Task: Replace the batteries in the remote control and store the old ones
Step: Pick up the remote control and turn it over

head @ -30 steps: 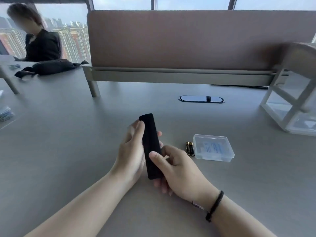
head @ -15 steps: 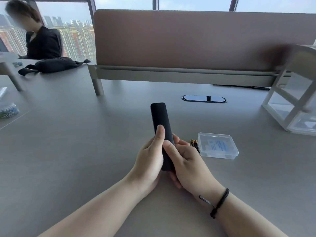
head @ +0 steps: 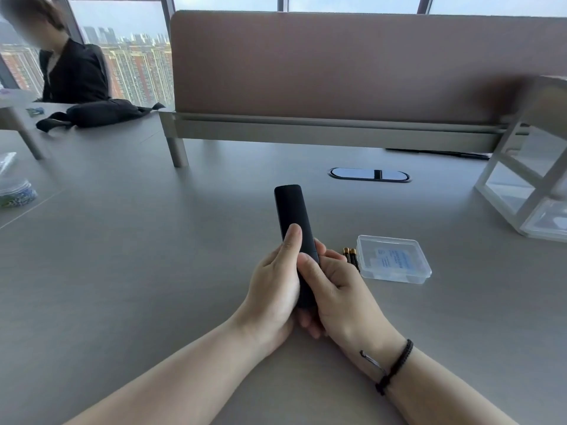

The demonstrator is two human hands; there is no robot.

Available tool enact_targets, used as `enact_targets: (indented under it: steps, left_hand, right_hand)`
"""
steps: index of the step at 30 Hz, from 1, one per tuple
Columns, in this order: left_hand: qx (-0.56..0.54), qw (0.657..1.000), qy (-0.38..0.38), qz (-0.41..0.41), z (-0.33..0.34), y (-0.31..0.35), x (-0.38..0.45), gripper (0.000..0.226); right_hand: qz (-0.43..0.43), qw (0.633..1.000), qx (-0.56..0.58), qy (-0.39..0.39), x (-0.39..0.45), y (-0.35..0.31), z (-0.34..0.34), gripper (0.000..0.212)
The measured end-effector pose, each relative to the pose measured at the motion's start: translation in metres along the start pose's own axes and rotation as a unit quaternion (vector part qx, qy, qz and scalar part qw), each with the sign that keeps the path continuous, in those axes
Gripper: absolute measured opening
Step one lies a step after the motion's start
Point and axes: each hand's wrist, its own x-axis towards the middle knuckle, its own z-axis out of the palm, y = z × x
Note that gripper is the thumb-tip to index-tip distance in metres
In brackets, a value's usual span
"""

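Note:
A slim black remote control [head: 291, 214] is held lengthwise over the grey table, its plain back facing up and its far end pointing away from me. My left hand [head: 271, 289] wraps its lower left side with the thumb pressed on the back. My right hand [head: 336, 291] grips the lower right side, thumb on the back beside the left thumb. Two black-and-gold batteries [head: 351, 256] lie side by side on the table just right of my right hand. A clear plastic lidded box [head: 392, 259] sits closed right next to them.
A brown desk divider [head: 337, 65] on metal legs crosses the far side. An oval cable port [head: 369, 174] is set in the table beyond the remote. A white open-frame rack [head: 534, 179] stands at right. At far left sit a person, a black bag [head: 101, 113] and a container [head: 15, 191].
Both hands slid down the remote to its near end, leaving more of its far end exposed. The thumbs now sit together on the back. The view shifted slightly.

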Motion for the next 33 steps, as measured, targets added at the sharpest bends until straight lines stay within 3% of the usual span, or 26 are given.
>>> enact_targets:
  steps: [9,15,19,25,30,33]
  left_hand:
    - [-0.007,0.999,-0.011,0.039,-0.004,0.002,0.001,0.050]
    - [-0.097,0.991,0.055,0.080,-0.007,0.003,0.011,0.032]
    - [-0.024,0.990,0.093,0.099,-0.013,0.002,0.016,0.029]
    - [0.051,0.995,0.063,0.060,-0.013,-0.001,0.015,0.035]
    - [0.049,0.997,0.025,0.052,-0.014,-0.001,0.015,0.060]
    - [0.063,0.996,0.016,0.063,-0.010,-0.002,0.014,0.051]
  right_hand:
    - [0.002,1.000,0.024,0.016,-0.002,-0.004,0.002,0.060]
    - [-0.039,0.979,-0.106,0.169,0.001,0.002,-0.002,0.060]
    - [-0.007,0.970,-0.074,0.231,0.005,0.004,-0.012,0.046]
    - [-0.024,0.991,-0.026,0.127,0.004,0.005,-0.005,0.032]
    - [-0.014,0.993,0.000,0.114,0.004,0.004,-0.006,0.048]
    - [-0.010,0.995,0.046,0.092,0.005,0.001,-0.006,0.049]
